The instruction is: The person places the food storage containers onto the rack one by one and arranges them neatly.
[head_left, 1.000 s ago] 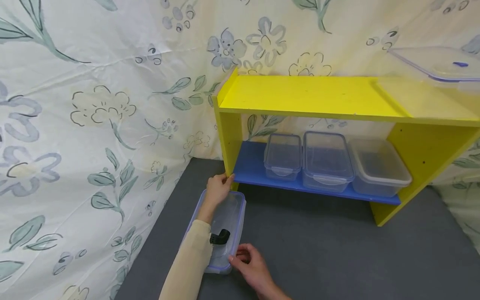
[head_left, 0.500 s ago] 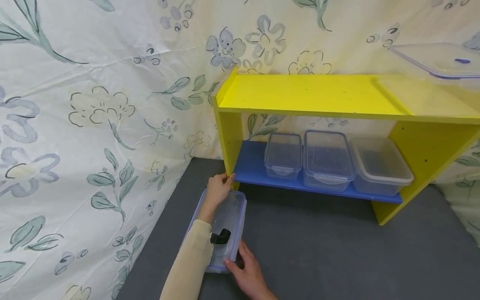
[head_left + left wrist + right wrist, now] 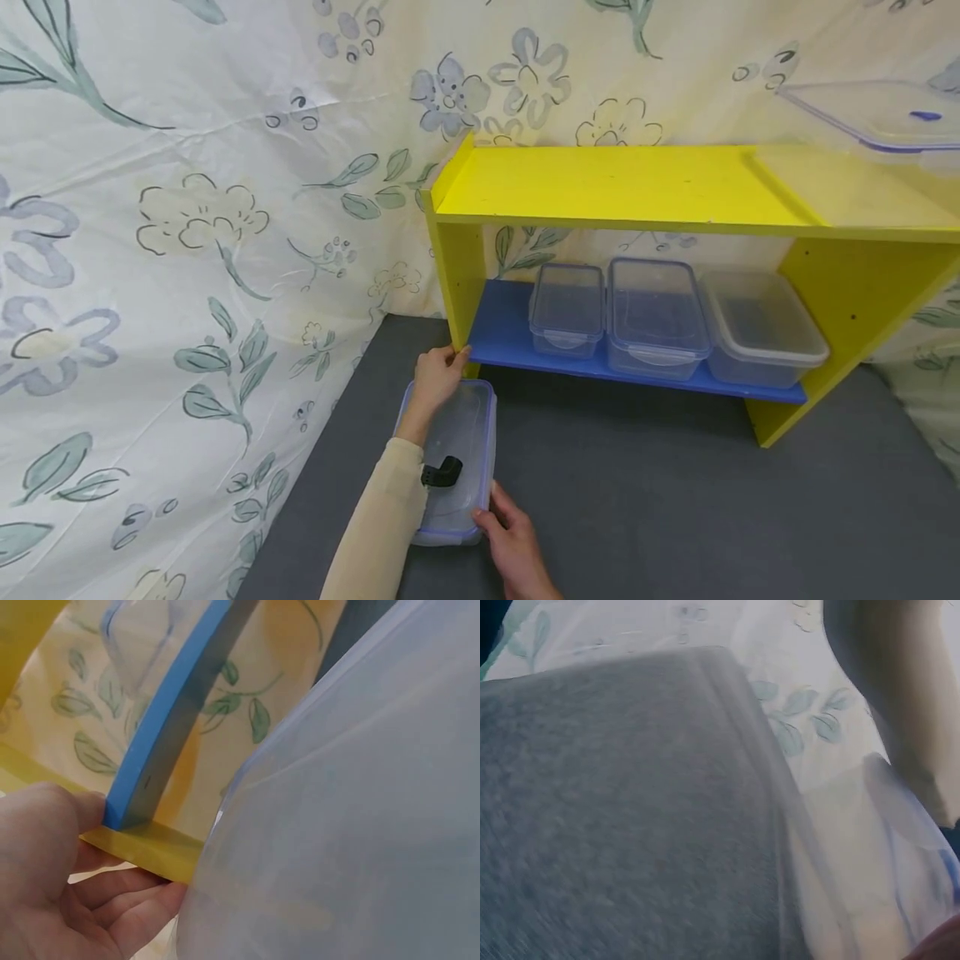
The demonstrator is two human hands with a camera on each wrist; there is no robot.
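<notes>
In the head view, a clear plastic food container with a blue-edged lid lies on the dark tabletop, before the left end of a yellow and blue shelf unit. My right hand holds its near right corner, thumb over the lid's rim and fingers along the side. Reaching across the lid, my left hand grips the front edge of the yellow side panel. In the left wrist view, the thumb lies by the end of the blue shelf board, and the fingers bend behind the panel. The left forearm covers the container's left side.
Several containers share the shelf unit: a small one, a larger one and a white-rimmed one stand on the blue board. Another clear box sits on the yellow top at right. A floral cloth hangs behind and left.
The container's near end shifts slightly left, then swings right, with my right hand moving along at its corner. My left hand stays at the yellow panel.
</notes>
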